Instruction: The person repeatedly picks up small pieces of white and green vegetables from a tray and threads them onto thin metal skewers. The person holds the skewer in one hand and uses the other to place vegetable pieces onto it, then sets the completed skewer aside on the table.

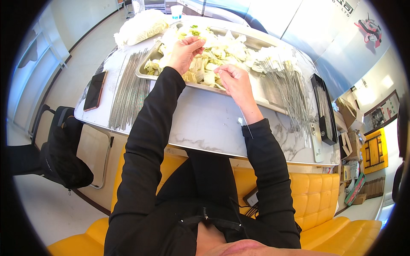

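Observation:
My left hand (pixel 189 53) is over the left part of a large metal tray (pixel 201 86), its thumb and fingers pinched at a piece of pale leaf. Torn cabbage leaves (pixel 208 65) fill much of the tray. My right hand (pixel 235 81) is above the tray's near rim, fingers curled around a thin metal skewer (pixel 246 123) that runs back past my wrist. Many thin metal skewers (pixel 293 92) lie across the tray's right end, with cabbage pieces near their far tips. Another bundle of metal skewers (pixel 129 96) lies on the marble-patterned table (pixel 205 118), left of the tray.
A napa cabbage (pixel 141 28) sits at the back left, near a paper cup (pixel 176 12). One phone (pixel 95 91) lies at the left edge, another (pixel 316 142) at the right. A black box (pixel 324 110) of skewers stands beside the tray's right end.

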